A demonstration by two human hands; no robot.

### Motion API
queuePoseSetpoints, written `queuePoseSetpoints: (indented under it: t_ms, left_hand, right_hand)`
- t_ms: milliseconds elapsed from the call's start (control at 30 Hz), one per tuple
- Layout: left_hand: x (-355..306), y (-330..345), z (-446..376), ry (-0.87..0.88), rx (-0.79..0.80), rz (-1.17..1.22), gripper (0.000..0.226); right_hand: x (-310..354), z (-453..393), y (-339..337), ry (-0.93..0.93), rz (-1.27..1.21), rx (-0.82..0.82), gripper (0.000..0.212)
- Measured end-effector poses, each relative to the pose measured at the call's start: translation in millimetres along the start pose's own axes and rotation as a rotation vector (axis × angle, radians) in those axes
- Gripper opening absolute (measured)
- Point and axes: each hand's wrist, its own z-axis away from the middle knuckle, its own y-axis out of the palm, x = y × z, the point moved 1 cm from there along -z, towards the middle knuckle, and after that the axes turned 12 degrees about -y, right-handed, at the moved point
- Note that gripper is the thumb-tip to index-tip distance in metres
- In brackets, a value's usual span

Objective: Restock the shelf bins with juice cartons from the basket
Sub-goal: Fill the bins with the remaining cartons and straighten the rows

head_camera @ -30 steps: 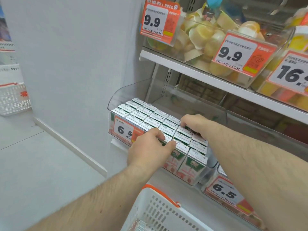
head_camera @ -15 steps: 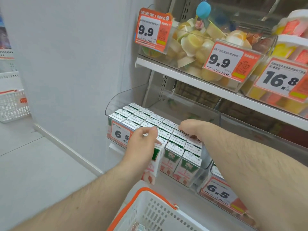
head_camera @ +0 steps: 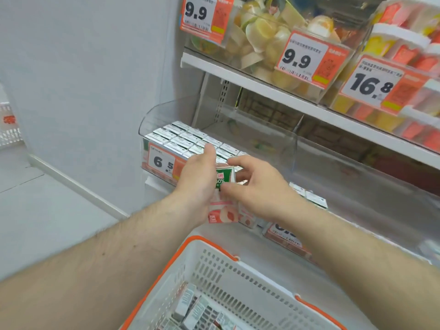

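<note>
Left hand (head_camera: 198, 184) grips one juice carton (head_camera: 222, 198) upright, just in front of the clear shelf bin (head_camera: 166, 110), fingers wrapped round its left side, thumb up near the top edge. Right hand (head_camera: 259, 186) is at the carton's right side, fingers loosely curled, thumb touching its front face; looks more like steadying than a full grip. Carton sits between both hands, above the basket (head_camera: 214, 263), roughly level with the bin's front row.

Handling, my read: small rigid box, light, smooth printed faces, so slightly slippery. Walls will dent if squeezed hard. Best hold is across the two narrow sides near mid-height, not by the top fold.

Bin is already packed with carton rows (head_camera: 190, 139) behind the 6.5 price tag (head_camera: 163, 161); any gap at the front is hidden by the hands, can't confirm a free slot. More cartons (head_camera: 190, 308) lie loose in the basket bottom. Second bin (head_camera: 307, 198) to the right also holds cartons.
</note>
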Motion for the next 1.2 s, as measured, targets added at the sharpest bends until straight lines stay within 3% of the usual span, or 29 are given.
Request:
queuePoseSetpoints:
  t_ms: [67,133,267,333,433,600,700,800,900,967,1033,1200]
  left_hand:
    - [1.7,0.8,4.3,-0.045,0.129,0.015,0.031]
    - [4.3,-3.3,1.8,-0.083,0.232,-0.019,0.034]
    - [7.0,-15.9,-2.4,-0.036,0.376,-0.228,0.032]
    - [12.1,-18.4,-1.4,-0.032,0.461,-0.387,0.041]
    - [16.5,-16.9,-0.8,0.023,0.476,-0.427,0.033]
    - [15.7,-15.3,-5.6,0.201,0.4,-0.44,0.042]
    - [17.1,-11.6,-6.0,0.281,0.358,-0.446,0.046]
    - [18.0,-4.5,-7.5,0.372,0.326,-0.43,0.039]
    - [17.5,-4.2,-14.1,0.543,0.131,-0.738,0.051]
    - [18.6,-7.1,-17.3,0.631,-0.036,-1.063,0.053]
    - [23.0,-8.4,-20.7,0.668,-0.081,-1.273,0.052]
    - [29.6,-7.5,-26.6,0.7,-0.122,-1.344,0.048]
  right_hand:
    - [-4.5,8.5,-2.9,0.023,-0.07,-0.065,0.029]
    - [-11.7,20.4,-7.3,0.129,-0.333,-0.096,0.02]
    - [-21.2,37.2,-18.7,0.204,-0.687,-0.164,0.018]
    - [-23.9,40.0,-21.5,0.215,-0.764,-0.191,0.02]
    - [-23.6,39.3,-22.7,0.248,-0.787,-0.2,0.024]
    - [-19.4,27.1,-35.2,0.219,-0.389,-0.162,0.034]
    - [-8.3,15.7,-38.7,0.151,-0.225,-0.083,0.027]
    - [1.3,4.5,-47.7,0.098,-0.013,-0.198,0.027]
    - [7.8,-12.0,-66.4,-0.016,0.294,-0.353,0.025]
    - [4.2,-30.2,-76.2,-0.015,0.521,-0.316,0.025]
    - [-1.5,-49.4,-78.0,0.037,0.657,-0.214,0.024]
    - [-22.9,-87.7,-63.6,0.205,0.693,-0.062,0.018]
